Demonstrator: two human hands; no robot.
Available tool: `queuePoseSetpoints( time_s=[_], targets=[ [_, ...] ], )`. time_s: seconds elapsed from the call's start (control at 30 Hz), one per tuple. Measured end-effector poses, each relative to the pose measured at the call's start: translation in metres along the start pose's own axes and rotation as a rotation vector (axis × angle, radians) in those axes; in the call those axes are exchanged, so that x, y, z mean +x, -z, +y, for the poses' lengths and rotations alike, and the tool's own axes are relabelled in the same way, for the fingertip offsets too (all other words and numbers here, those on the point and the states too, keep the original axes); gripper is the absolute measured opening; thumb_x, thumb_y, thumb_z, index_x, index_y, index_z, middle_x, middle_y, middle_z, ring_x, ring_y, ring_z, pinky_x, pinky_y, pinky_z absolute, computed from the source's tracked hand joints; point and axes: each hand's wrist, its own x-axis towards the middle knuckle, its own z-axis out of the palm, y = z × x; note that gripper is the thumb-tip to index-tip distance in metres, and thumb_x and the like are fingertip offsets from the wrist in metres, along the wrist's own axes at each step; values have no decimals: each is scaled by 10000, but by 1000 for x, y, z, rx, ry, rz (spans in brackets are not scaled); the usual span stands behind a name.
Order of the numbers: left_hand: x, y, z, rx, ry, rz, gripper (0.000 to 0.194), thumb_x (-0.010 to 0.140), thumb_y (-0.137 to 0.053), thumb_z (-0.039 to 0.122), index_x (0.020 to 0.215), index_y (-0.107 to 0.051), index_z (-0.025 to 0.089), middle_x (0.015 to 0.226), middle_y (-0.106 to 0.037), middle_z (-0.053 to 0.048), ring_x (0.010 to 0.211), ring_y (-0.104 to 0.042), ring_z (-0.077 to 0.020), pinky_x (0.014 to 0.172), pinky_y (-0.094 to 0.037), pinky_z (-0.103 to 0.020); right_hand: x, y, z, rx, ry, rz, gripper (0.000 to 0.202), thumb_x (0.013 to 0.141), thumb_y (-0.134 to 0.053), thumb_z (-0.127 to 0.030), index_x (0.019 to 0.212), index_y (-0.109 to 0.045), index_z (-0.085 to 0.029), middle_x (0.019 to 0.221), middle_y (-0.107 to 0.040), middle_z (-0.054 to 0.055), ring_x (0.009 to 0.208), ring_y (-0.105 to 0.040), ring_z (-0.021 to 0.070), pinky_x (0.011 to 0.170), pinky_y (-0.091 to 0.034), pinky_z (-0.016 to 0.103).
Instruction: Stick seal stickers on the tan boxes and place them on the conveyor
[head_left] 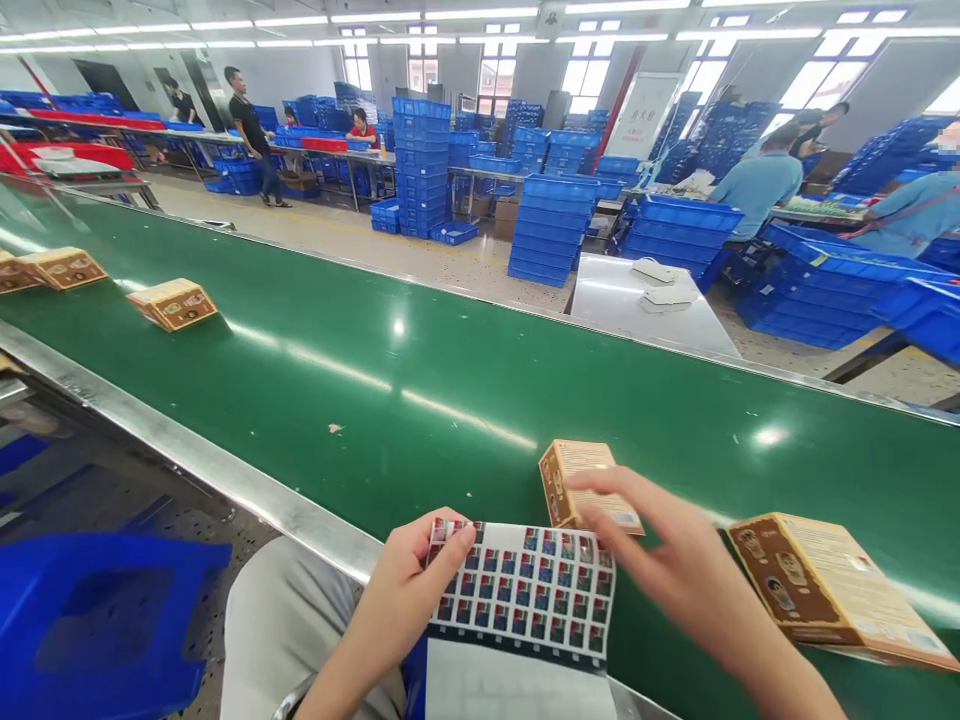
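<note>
My left hand (pixel 420 575) pinches the upper left corner of a sheet of small printed stickers (pixel 517 585), thumb on top. The sheet's lower part folds down to a plain white area. At the sheet's upper right corner is my right hand (pixel 667 540), thumb and index finger apart, slightly blurred. Its fingers are over a brown and cream box (pixel 585 465) lying on the green conveyor belt (pixel 360 440); whether they touch it I cannot tell. Another brown and cream box (pixel 832 580) lies to the right, partly behind my right forearm.
More boxes (pixel 174 303) lie at the belt's far left. A metal rail (pixel 247 480) edges the belt. A blue crate (pixel 97 620) is at lower left. Beyond the belt stand stacked blue crates (pixel 551 225), a metal table (pixel 622 300) with white items, and several people.
</note>
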Motion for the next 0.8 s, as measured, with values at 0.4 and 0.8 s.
queuePoseSetpoints(
  time_s=[0.4, 0.8],
  targets=[
    [-24, 13, 0, -99, 42, 63, 382, 812, -688, 499, 673, -580, 160, 588, -393, 48, 569, -308, -107, 552, -268, -249, 3, -38, -21, 130, 285, -230, 196, 1038, -511, -250, 1208, -599, -292, 932, -687, 11, 808, -686, 175, 695, -586, 268],
    [4, 16, -41, -332, 43, 266, 581, 607, -836, 670, 705, -599, 149, 618, -560, 27, 581, -466, -102, 568, -337, -236, 6, -47, 26, 37, 602, 42, 264, 883, -672, -203, 1078, -673, -381, 1097, -731, 54, 940, -734, 296, 713, -658, 412]
  ],
)
